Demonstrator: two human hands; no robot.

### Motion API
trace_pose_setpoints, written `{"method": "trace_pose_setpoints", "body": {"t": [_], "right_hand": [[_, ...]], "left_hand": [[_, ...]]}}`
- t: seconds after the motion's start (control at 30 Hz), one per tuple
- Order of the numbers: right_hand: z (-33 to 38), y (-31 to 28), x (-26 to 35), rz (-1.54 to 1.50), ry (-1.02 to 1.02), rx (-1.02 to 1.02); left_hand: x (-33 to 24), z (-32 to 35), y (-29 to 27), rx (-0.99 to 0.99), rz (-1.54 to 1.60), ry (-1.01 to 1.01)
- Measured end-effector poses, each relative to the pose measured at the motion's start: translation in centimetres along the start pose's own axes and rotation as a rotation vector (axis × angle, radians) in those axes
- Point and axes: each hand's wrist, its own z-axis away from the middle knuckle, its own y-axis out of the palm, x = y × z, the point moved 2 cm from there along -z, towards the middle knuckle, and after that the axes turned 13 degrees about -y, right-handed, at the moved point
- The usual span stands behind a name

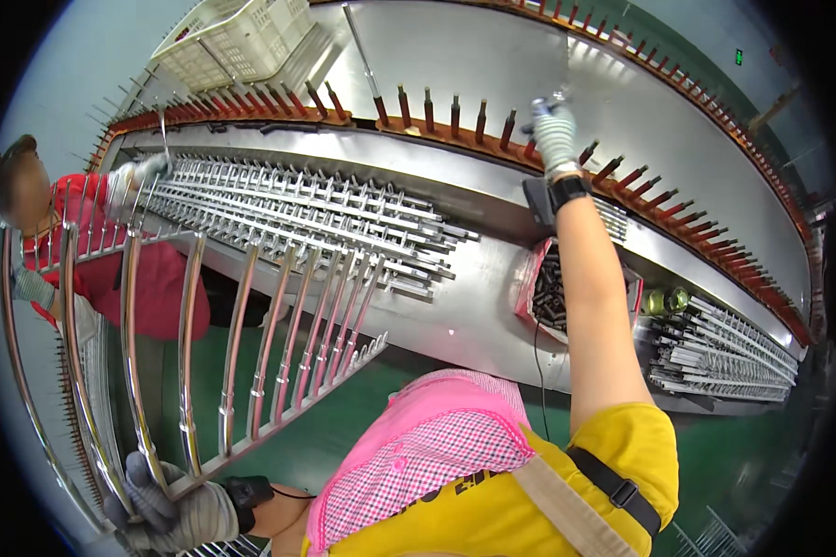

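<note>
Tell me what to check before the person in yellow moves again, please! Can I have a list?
1. Left hand closed on the metal rack: ok, fingers curl around its near end.
2. Chrome tubes lined up along the rack: ok, they form a row.
3. Right hand holding something: cannot tell, its fingertips are too unclear.
4. Right hand not touching the dark red pegs: cannot tell, it reaches over their row.
5. Co-worker in clear view: not ok, the tubes partly cover that person.
</note>
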Motion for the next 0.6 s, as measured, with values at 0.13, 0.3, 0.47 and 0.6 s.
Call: {"method": "trace_pose_setpoints", "body": {"t": [0.13, 0.3, 0.47, 0.6], "right_hand": [[0.6, 4.0, 0.1, 0.356, -0.259, 0.034], [4.0, 1.5, 3.5, 0.045, -0.161, -0.064], [1.8, 2.2, 0.3, 0.351, -0.124, 0.155], [9.3, 1.4, -1.3, 0.408, -0.243, -0.040]], "left_hand": [[1.1, -0.7, 4.7, -0.983, -0.145, 0.478], [1.8, 3.2, 6.8, -0.822, -0.216, 0.479], [0.2, 5.5, 5.1, -0.137, 0.066, 0.263], [-0.1, 5.2, 5.1, -0.156, 0.102, 0.198]]}}
